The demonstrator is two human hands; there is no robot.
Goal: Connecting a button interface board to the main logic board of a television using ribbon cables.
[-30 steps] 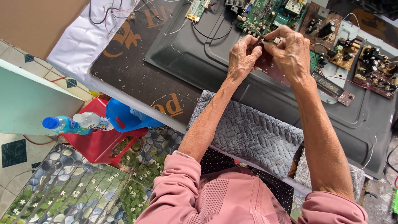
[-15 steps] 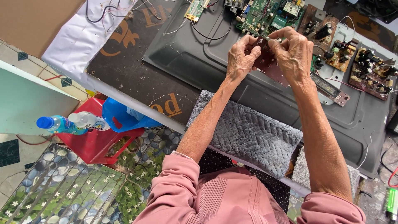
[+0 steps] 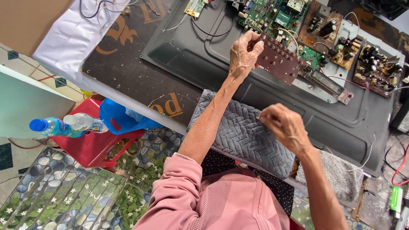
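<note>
Pink sleeves pushed up past the elbows, bare forearms, dark dotted garment at the lap.

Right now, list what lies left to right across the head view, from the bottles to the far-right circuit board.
Blue-capped bottle → clear bottle → blue container → grey towel → left hand → brown board → right hand → far-right circuit board.

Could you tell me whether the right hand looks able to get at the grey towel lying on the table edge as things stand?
Probably yes: the right hand hovers just above the grey towel, fingers pinched together, and nothing lies between them.
</note>
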